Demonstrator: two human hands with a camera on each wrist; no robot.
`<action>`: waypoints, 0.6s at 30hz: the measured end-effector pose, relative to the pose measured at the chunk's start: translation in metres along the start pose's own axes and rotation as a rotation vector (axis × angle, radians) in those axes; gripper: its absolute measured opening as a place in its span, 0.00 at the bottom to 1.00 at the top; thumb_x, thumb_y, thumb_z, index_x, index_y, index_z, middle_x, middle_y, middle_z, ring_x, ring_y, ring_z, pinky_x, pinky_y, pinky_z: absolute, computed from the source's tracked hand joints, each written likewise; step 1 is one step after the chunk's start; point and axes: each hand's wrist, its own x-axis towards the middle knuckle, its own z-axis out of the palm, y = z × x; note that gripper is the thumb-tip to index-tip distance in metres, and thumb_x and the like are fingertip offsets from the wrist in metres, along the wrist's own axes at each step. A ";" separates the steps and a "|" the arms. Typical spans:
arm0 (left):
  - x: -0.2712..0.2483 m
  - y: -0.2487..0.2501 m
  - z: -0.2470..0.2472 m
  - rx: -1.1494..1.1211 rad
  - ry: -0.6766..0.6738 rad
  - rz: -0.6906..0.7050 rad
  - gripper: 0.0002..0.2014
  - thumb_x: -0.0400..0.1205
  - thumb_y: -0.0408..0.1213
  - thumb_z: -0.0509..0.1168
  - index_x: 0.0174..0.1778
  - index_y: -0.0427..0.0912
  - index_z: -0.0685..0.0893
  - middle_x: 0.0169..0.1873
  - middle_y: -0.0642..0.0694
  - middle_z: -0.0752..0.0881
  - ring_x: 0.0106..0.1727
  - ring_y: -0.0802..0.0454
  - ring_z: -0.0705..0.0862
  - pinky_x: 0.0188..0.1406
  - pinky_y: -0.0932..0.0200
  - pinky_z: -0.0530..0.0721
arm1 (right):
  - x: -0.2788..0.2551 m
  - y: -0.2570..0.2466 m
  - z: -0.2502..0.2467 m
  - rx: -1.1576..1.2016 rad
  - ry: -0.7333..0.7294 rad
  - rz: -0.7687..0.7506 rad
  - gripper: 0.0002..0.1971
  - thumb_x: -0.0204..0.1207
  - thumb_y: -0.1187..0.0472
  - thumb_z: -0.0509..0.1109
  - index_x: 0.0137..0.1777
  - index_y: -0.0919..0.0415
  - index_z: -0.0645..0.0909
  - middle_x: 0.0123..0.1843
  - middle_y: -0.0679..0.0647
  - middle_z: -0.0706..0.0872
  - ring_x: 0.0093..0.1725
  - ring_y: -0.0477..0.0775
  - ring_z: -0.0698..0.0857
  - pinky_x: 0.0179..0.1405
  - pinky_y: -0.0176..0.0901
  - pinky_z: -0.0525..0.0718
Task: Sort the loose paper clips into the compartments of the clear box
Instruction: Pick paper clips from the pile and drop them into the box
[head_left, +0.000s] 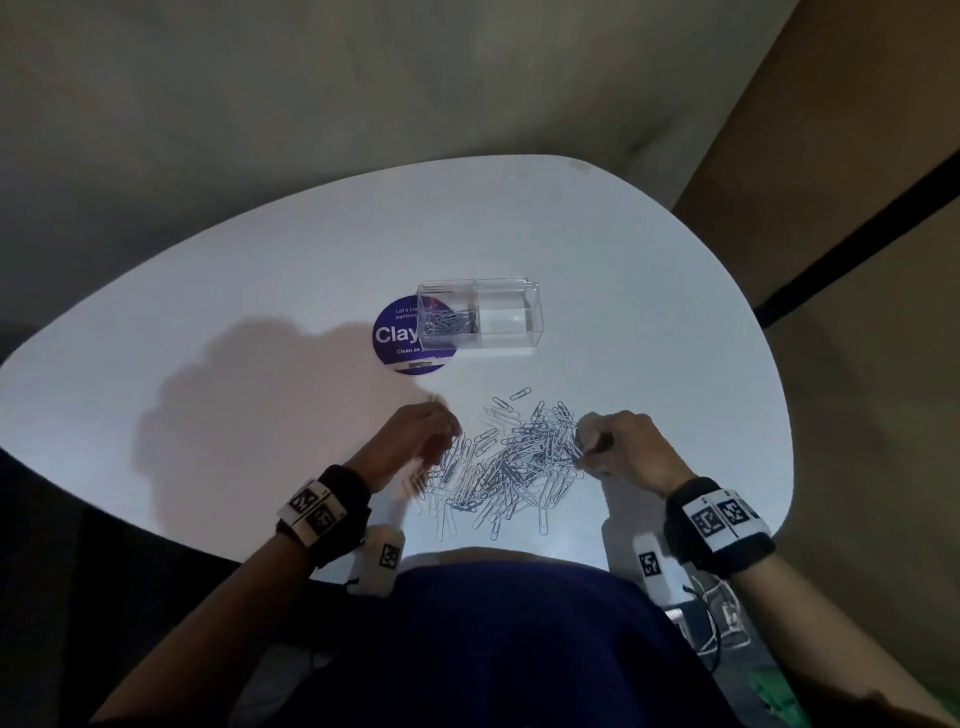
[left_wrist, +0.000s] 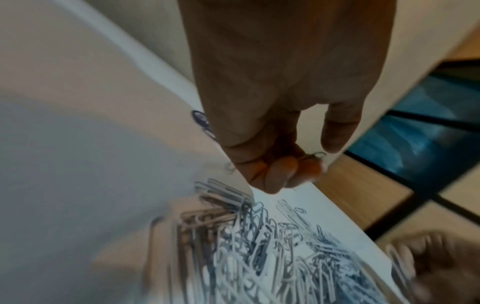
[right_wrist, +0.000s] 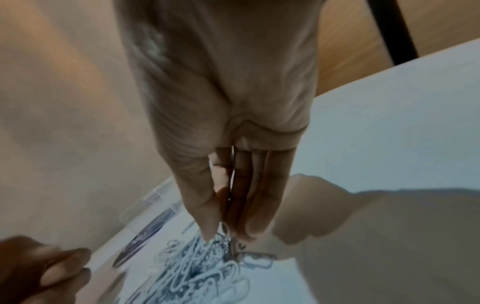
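A heap of loose paper clips (head_left: 511, 462) lies on a white table (head_left: 260, 291), directly in front of the person. The clear box (head_left: 480, 319) stands beyond the heap at twelve o'clock, its long axis running left to right; its left compartment holds clips and its right one looks empty. The left hand (head_left: 423, 441), at the heap's nine o'clock edge, has its fingers curled, pinching what seems to be a single clip (left_wrist: 315, 155), though the view is blurred. The right hand (head_left: 621, 444), at three o'clock, pinches clips with thumb and pressed-together fingertips (right_wrist: 255, 226). Both hands sit about equally far from the box.
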 end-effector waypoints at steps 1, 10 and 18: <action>0.003 0.003 0.004 0.021 -0.015 -0.003 0.09 0.80 0.38 0.63 0.36 0.37 0.80 0.26 0.47 0.78 0.26 0.51 0.73 0.27 0.58 0.71 | -0.001 -0.002 -0.003 0.068 0.004 0.013 0.10 0.66 0.73 0.81 0.30 0.69 0.81 0.22 0.38 0.83 0.24 0.36 0.80 0.28 0.24 0.74; 0.053 0.013 0.028 0.891 0.086 0.442 0.11 0.84 0.33 0.57 0.53 0.37 0.84 0.42 0.41 0.89 0.40 0.40 0.87 0.41 0.46 0.86 | 0.008 0.000 -0.006 0.310 -0.021 -0.077 0.05 0.69 0.77 0.80 0.43 0.72 0.88 0.32 0.42 0.88 0.29 0.40 0.84 0.32 0.38 0.83; 0.066 0.010 0.024 1.126 0.076 0.551 0.09 0.78 0.39 0.70 0.53 0.46 0.87 0.43 0.47 0.89 0.46 0.45 0.86 0.42 0.54 0.82 | 0.020 -0.003 -0.013 0.190 -0.088 -0.209 0.12 0.70 0.65 0.83 0.53 0.57 0.93 0.46 0.45 0.93 0.41 0.43 0.90 0.43 0.34 0.87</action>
